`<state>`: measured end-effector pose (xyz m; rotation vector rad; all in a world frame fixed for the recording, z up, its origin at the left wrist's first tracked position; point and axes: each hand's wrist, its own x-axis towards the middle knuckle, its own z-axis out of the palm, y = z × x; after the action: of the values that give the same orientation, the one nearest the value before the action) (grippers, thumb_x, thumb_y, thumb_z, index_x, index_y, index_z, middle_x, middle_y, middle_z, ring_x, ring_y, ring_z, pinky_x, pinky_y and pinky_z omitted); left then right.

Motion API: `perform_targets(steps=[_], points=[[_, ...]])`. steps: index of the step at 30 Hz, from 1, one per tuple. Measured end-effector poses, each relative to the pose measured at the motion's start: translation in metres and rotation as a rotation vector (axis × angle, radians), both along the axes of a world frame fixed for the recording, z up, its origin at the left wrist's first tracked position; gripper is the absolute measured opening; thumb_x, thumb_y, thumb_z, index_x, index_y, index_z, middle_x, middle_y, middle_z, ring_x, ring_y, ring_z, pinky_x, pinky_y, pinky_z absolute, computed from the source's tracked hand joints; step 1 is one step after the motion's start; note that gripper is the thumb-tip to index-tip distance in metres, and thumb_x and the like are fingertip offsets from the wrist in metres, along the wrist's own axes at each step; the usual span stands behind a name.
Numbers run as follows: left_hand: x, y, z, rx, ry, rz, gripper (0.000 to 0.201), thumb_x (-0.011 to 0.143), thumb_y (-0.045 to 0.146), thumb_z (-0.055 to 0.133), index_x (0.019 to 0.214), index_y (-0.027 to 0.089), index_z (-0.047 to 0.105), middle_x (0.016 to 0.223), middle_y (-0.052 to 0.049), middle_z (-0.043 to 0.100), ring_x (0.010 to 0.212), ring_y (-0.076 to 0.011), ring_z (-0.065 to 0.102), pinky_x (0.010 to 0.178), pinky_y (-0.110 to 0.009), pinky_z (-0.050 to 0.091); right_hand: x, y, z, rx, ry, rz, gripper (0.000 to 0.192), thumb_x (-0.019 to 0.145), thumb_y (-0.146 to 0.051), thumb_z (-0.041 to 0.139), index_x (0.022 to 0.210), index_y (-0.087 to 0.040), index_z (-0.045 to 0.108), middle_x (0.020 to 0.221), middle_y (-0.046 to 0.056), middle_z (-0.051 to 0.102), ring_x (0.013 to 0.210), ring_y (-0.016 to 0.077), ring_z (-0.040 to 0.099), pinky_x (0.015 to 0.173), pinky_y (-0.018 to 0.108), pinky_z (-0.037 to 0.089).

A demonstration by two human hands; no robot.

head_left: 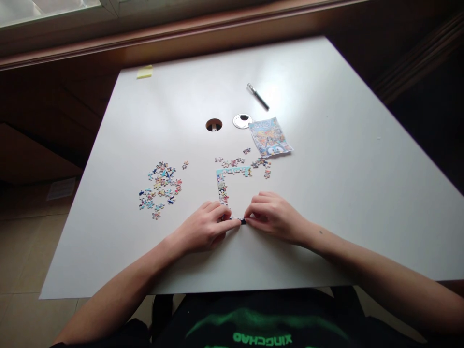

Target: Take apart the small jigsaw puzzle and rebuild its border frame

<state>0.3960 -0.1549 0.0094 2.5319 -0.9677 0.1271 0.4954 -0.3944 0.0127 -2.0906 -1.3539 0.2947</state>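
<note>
Hands: two, both mine, resting on the white table (326, 203) with fingertips meeting at the near corner of the puzzle frame (226, 181).
Left hand (205, 227): grip pinched together on the frame's near end, index finger stretched out flat along the bottom edge.
Right hand (275, 215): grip closed, fingers curled and clamped on one small dark piece (242, 221) right where it touches the frame; can't tell if it's locked in.
Puzzle frame: one assembled L-shape, a light blue top strip plus a left side running down to the hands.
Loose pile (161, 189): one big scatter, way left of the frame, too many tiny pieces to count, a few dozen at a guess.
Second scatter (241, 161): one smaller bunch just beyond the frame's top strip, roughly ten pieces or small clumps.
Reference picture (270, 137): one colourful printed sheet, just past the frame on the right.
Pen (258, 96): one, well beyond the frame, lying at an angle.
Cable hole (213, 124): one, beyond the frame, with its one round silver cover (242, 121) lying beside it.
Sticky note (145, 71): one yellow one, at the far left corner, well apart from the frame.
</note>
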Motion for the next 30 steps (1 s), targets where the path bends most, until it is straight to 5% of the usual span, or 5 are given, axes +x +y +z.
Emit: perform_targets(steps=[30], points=[[-0.002, -0.005, -0.001, 0.02, 0.036, 0.035, 0.043, 0.087, 0.007, 0.049, 0.126, 0.021, 0.059, 0.097, -0.008, 0.056, 0.087, -0.0198, 0.047, 0.077, -0.034, 0.041, 0.003, -0.001, -0.013, 0.072, -0.163, 0.045, 0.011, 0.092, -0.022, 0.056, 0.083, -0.021, 0.063, 0.073, 0.0, 0.064, 0.07, 0.0143, 0.049, 0.07, 0.029, 0.034]])
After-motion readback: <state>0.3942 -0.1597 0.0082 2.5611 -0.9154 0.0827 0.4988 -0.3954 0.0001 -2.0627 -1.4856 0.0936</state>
